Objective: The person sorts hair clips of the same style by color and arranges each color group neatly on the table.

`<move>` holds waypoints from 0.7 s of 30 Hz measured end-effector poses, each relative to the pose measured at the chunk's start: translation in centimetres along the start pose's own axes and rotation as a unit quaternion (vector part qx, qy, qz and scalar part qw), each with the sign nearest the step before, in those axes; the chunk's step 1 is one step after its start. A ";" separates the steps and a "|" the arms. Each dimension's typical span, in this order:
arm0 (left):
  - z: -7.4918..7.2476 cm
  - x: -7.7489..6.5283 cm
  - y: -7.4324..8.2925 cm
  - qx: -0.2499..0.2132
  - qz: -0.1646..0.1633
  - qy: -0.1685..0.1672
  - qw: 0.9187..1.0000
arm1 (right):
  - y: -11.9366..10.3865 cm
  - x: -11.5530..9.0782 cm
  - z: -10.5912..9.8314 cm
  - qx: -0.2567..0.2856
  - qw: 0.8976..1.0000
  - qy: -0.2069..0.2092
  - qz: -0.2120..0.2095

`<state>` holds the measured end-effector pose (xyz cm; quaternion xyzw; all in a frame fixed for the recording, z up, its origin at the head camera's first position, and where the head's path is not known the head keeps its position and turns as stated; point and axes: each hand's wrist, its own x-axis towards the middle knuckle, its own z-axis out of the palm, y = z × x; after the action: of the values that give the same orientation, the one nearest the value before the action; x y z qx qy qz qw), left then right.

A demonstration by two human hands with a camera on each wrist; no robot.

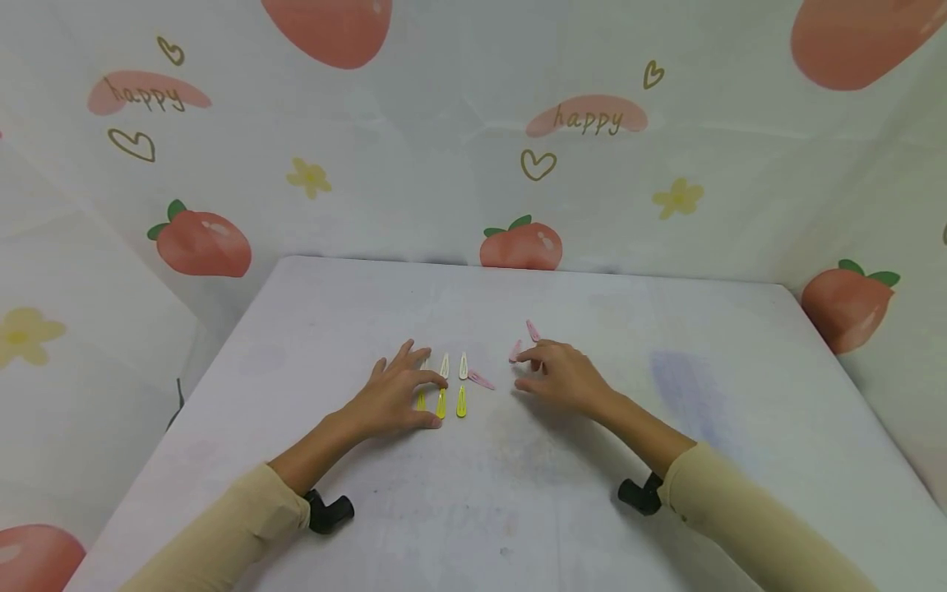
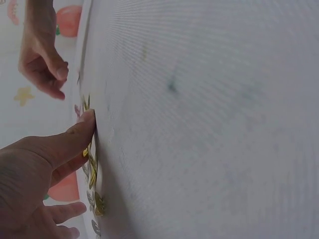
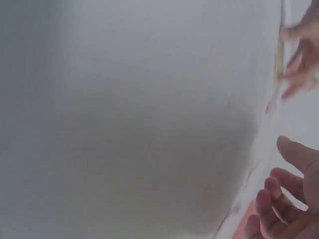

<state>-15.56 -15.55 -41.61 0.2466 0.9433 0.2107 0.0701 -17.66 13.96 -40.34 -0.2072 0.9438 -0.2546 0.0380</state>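
Snap hair clips lie on the white table. In the head view, my left hand [image 1: 399, 395] spans the middle yellow hair clip [image 1: 441, 404], thumb tip at its near end and index fingertip at its far end. A yellow clip [image 1: 462, 403] lies to the right; another [image 1: 421, 401] is partly covered by the hand. White clips [image 1: 463, 366] form a row behind, the leftmost largely hidden by fingers. A pink clip [image 1: 481, 379] lies slanted beside them. My right hand [image 1: 558, 374], fingers loosely bent and holding nothing, hovers close to a pink clip [image 1: 515, 352]; another pink clip [image 1: 533, 330] lies just behind.
The white table [image 1: 473, 510] reaches back to a fabric backdrop [image 1: 414, 148] printed with peaches, hearts and flowers. Black wrist devices [image 1: 330, 513] show at both sleeve cuffs. A bluish stain [image 1: 688, 386] marks the table at right.
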 end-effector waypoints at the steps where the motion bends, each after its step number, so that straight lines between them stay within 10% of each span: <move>1: 0.0 0.0 0.0 -0.001 0.000 0.000 1.000 | 0.7 -0.2 -0.4 -0.002 1.000 0.007 0.005; 10: 0.1 0.0 0.0 -0.001 0.000 0.001 1.000 | 6.1 -1.9 -2.4 -0.020 0.998 0.042 0.031; 21: 0.1 0.0 0.1 -0.003 -0.006 -0.001 1.000 | 7.4 -2.6 -2.4 -0.021 0.999 0.027 0.006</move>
<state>-15.48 -15.46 -41.67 0.2408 0.9442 0.2127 0.0729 -18.49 21.93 -41.97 -0.1950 0.9509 -0.2401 0.0103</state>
